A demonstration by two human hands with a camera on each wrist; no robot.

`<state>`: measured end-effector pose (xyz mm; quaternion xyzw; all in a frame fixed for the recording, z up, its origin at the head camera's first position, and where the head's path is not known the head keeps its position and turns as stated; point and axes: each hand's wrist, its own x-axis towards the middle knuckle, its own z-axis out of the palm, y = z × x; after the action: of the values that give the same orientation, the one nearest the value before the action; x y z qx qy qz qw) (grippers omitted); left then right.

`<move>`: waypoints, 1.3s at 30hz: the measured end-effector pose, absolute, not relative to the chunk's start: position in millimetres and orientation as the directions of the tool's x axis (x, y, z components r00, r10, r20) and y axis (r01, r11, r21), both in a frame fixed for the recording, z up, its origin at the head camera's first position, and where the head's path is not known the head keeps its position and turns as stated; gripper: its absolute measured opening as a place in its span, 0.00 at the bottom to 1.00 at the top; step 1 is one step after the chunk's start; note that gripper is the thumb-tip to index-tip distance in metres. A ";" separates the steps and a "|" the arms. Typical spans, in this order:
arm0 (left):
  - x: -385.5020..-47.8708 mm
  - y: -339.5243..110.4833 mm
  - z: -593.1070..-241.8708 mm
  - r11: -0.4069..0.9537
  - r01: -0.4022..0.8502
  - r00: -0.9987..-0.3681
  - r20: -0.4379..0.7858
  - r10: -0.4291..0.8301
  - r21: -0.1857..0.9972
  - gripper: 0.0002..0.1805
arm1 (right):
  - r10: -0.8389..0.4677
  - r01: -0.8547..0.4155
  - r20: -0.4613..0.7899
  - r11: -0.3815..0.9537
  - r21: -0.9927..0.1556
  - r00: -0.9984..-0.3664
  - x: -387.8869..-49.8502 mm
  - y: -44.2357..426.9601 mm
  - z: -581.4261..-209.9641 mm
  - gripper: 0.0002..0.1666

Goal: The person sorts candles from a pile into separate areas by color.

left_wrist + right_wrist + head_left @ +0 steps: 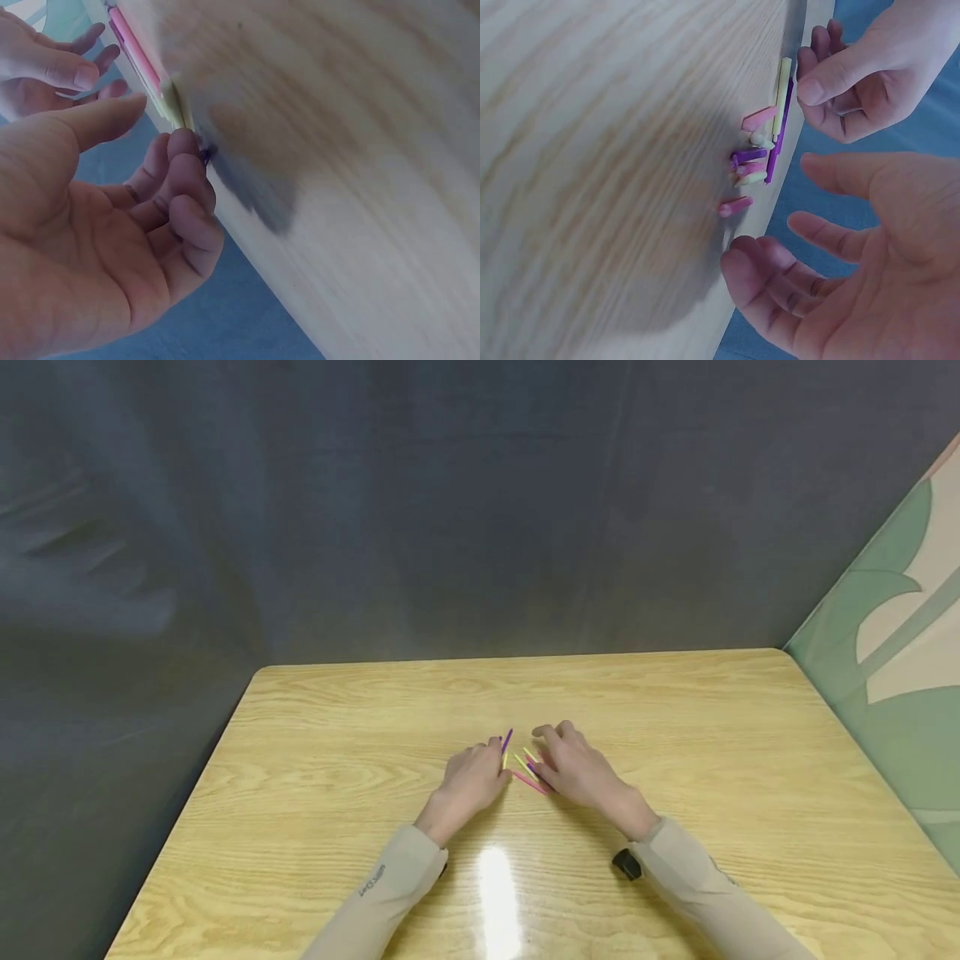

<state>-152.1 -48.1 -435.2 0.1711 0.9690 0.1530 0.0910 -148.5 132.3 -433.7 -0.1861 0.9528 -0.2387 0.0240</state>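
Note:
Several thin coloured sticks lie in a loose cluster on the table: a purple stick point(507, 741), a pink stick point(529, 782) and a yellow stick point(783, 97) among them. At the cluster's left side is my left hand point(471, 778), fingers loosely bent and thumb apart from them; its fingertips reach the stick ends in the left wrist view, though contact is hard to judge. My right hand point(579, 774) hovers over the right side with thumb and fingers spread, and no stick is between them in the right wrist view. It partly hides some sticks in the head view.
The sticks lie on a light wooden table point(337, 710) with rounded far corners. Dark cloth point(480, 527) hangs behind and to the left. A green and cream patterned panel point(900, 693) borders the right side. A bright reflection shows on the near tabletop.

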 end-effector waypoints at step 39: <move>-151.9 -42.5 -441.9 0.901 0.277 -0.937 -0.112 0.330 0.335 0.12 | -0.334 -0.346 0.109 0.819 -0.458 -0.936 -152.3 136.8 -444.6 0.03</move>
<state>-151.9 -42.5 -441.9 0.1562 0.9713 0.1590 0.0833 -152.3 136.8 -444.6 -0.1783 0.9536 -0.2425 -0.0120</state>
